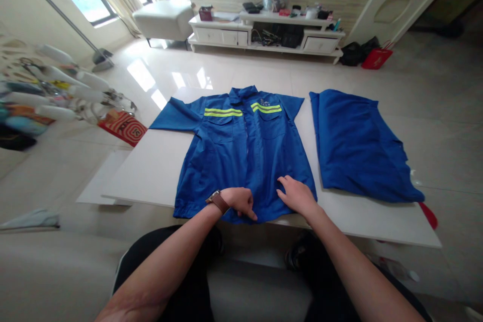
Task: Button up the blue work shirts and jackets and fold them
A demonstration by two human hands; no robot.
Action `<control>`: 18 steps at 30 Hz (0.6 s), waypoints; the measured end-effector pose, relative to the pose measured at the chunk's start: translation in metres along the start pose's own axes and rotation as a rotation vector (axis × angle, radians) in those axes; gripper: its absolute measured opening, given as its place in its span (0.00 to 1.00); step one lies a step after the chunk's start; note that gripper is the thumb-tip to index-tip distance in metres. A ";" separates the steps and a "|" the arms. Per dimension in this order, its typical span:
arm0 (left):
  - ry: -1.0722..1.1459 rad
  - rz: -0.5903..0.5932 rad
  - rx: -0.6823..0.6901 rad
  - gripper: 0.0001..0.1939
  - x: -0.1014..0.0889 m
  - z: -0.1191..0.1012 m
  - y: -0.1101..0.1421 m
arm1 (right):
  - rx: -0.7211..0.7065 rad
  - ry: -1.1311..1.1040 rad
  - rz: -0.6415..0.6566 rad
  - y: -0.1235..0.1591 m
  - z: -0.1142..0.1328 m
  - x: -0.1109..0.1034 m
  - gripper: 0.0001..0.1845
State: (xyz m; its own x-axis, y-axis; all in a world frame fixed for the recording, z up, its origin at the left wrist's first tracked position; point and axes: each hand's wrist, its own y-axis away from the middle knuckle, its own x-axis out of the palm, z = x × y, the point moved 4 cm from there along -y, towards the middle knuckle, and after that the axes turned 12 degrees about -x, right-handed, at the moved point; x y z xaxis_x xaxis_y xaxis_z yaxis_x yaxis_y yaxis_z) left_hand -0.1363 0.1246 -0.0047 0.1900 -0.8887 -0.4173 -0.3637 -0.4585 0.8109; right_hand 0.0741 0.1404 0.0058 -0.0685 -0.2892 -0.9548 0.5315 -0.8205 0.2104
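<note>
A blue work jacket (226, 161) with yellow-green reflective stripes across the chest lies spread front up, its collar at the far side. My left hand (241, 201), with a watch on its wrist, is at the bottom hem by the front opening. Its fingers are curled and pinch the hem edge there. My right hand (296, 195) rests on the lower front panel on the right side, fingers apart and lying on the cloth. To the right lies a second blue garment (358, 146), folded.
Under the clothes is a white table (151, 171). A red patterned bag (124, 127) and a rack of white rollers (75, 85) stand on the left. A white TV cabinet (219, 35) and a padded bench (164, 17) are at the back. My knees are below the near edge.
</note>
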 end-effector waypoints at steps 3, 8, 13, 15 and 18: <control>0.033 -0.398 -0.087 0.18 -0.023 0.004 0.006 | 0.001 0.012 0.038 0.001 0.009 -0.006 0.16; -0.032 -0.711 -0.294 0.22 -0.033 0.018 0.002 | -0.042 -0.043 0.076 0.004 0.015 -0.008 0.12; 0.002 -0.680 -0.237 0.09 -0.033 0.021 -0.009 | -0.123 -0.071 -0.028 0.002 0.013 -0.009 0.09; 0.038 -0.682 -0.044 0.09 -0.038 0.010 -0.007 | -0.140 -0.069 -0.080 0.001 0.011 -0.010 0.09; 0.161 -0.749 0.210 0.11 -0.052 -0.004 0.008 | -0.146 -0.087 -0.119 0.000 0.010 -0.010 0.11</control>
State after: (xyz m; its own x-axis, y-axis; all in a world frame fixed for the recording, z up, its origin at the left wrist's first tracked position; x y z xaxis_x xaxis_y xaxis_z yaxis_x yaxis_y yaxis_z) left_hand -0.1455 0.1677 0.0249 0.5763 -0.3394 -0.7434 -0.2483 -0.9394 0.2364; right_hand 0.0664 0.1389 0.0174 -0.2073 -0.2412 -0.9481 0.6313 -0.7733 0.0587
